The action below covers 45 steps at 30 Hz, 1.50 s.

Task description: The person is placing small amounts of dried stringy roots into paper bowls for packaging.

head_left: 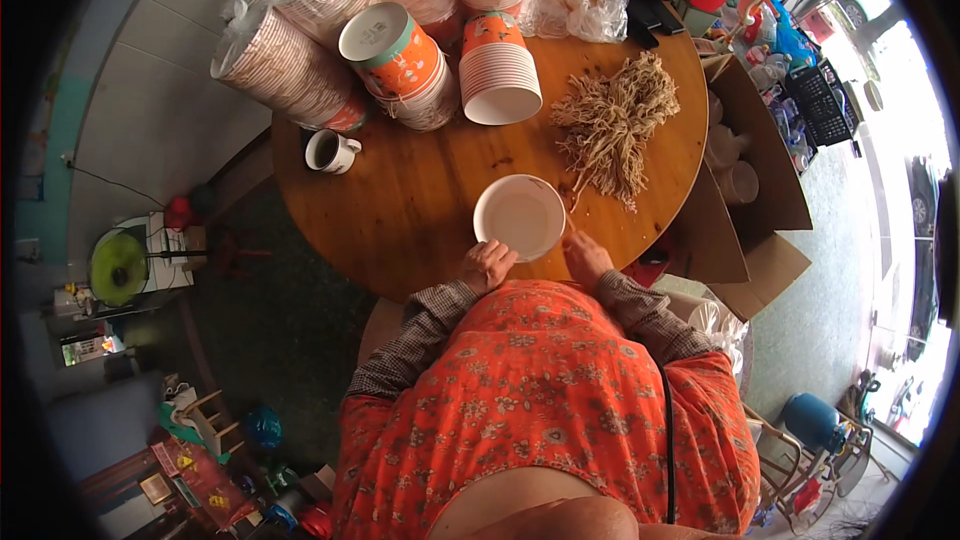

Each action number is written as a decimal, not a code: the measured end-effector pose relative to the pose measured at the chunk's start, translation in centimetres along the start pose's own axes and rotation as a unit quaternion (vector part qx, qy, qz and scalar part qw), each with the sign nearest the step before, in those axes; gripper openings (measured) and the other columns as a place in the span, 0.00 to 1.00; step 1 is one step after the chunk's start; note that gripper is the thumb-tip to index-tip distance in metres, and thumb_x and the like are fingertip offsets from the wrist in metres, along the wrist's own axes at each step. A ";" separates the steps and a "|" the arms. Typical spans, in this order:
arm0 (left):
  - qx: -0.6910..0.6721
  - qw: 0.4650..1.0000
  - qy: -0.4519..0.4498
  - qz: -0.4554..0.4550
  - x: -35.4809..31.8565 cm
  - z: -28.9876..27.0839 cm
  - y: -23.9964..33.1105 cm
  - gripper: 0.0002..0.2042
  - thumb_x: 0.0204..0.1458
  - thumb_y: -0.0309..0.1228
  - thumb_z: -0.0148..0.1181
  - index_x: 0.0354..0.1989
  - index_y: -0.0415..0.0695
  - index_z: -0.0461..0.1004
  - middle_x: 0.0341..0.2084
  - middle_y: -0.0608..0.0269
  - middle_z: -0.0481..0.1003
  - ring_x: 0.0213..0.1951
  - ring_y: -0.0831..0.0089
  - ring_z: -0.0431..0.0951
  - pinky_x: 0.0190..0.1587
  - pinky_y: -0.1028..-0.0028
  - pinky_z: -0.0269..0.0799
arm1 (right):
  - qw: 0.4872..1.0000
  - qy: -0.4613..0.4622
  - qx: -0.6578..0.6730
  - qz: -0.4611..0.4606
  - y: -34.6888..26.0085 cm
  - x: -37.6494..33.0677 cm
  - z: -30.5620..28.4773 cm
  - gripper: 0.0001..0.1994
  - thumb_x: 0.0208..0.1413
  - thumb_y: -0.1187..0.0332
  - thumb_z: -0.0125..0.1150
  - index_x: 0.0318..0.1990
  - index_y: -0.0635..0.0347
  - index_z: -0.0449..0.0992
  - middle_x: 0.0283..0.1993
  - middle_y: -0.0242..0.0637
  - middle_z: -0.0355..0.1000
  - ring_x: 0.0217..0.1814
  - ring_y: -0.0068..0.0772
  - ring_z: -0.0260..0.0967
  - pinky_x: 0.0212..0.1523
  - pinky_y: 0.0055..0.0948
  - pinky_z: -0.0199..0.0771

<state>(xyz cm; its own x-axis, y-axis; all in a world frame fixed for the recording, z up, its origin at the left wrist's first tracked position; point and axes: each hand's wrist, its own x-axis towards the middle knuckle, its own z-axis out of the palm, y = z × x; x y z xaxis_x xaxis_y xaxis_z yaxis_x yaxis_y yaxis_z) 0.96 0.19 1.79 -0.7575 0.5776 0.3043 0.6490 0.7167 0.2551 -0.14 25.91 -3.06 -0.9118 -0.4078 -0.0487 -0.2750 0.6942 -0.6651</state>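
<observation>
A round white paper tub (519,218), its open mouth facing up, is at the table's near edge. My left hand (489,265) is closed on its near left rim. Beside the tub's right side, my right hand (586,254) has its fingers bent together; what they hold, if anything, is too small to make out. Just beyond that hand lies a loose heap of tan twine strands (622,125), with a stray end trailing toward the tub. A nested stack of orange-patterned paper tubs (502,80) lies farther back, its white mouth toward me.
Tall stacks of paper tubs in plastic (285,65) crowd the round wooden table's (400,205) back left. A mug of dark liquid (331,152) is at its left. Crumpled clear bags (572,10) lie at the back. An open cardboard box (765,155) with tubs stands right of the table.
</observation>
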 end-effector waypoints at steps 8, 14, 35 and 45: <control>-0.196 0.938 0.171 -0.228 4.8 -3.4 -3.1 0.05 0.44 0.26 0.62 0.30 0.42 0.75 0.25 0.60 0.73 0.31 0.63 0.75 0.33 0.69 0.71 | 0.980 0.038 -0.094 -0.172 -6.1 5.6 -4.0 0.28 0.45 0.77 0.50 0.59 0.62 0.60 0.63 0.48 0.54 0.57 0.48 0.61 0.52 0.39 0.68; -0.362 0.824 0.313 -0.303 9.2 -11.1 -10.8 0.07 0.53 0.30 0.59 0.35 0.40 0.75 0.28 0.71 0.73 0.31 0.83 0.70 0.37 0.80 0.69 | 0.956 0.160 -0.091 -0.227 -10.8 12.0 -8.1 0.23 0.47 0.76 0.53 0.54 0.61 0.64 0.62 0.49 0.56 0.60 0.49 0.59 0.57 0.40 0.64; -0.156 0.773 0.516 -0.334 18.0 -12.4 -27.2 0.28 0.49 0.38 0.61 0.57 0.43 0.61 0.55 0.51 0.60 0.51 0.56 0.65 0.52 0.61 0.64 | 0.995 0.072 0.059 0.028 1.0 7.3 -4.6 0.13 0.51 0.72 0.52 0.45 0.59 0.69 0.47 0.45 0.67 0.48 0.50 0.67 0.45 0.38 0.71; 0.113 0.930 0.236 -0.257 16.0 -13.7 -27.4 0.32 0.45 0.40 0.64 0.59 0.42 0.60 0.59 0.48 0.58 0.62 0.45 0.52 0.64 0.52 0.47 | 0.976 0.207 -0.012 -0.061 -2.0 26.4 -6.3 0.15 0.47 0.70 0.57 0.45 0.57 0.68 0.42 0.42 0.65 0.47 0.46 0.64 0.44 0.38 0.69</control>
<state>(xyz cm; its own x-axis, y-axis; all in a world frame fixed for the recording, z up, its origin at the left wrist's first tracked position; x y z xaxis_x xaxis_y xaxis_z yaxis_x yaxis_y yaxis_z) -27.98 -15.56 12.23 -0.8137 -0.0614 0.5780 0.1378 0.9457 0.2945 -25.57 17.48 1.64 -0.9157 -0.2162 0.3388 -0.3914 0.6707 -0.6300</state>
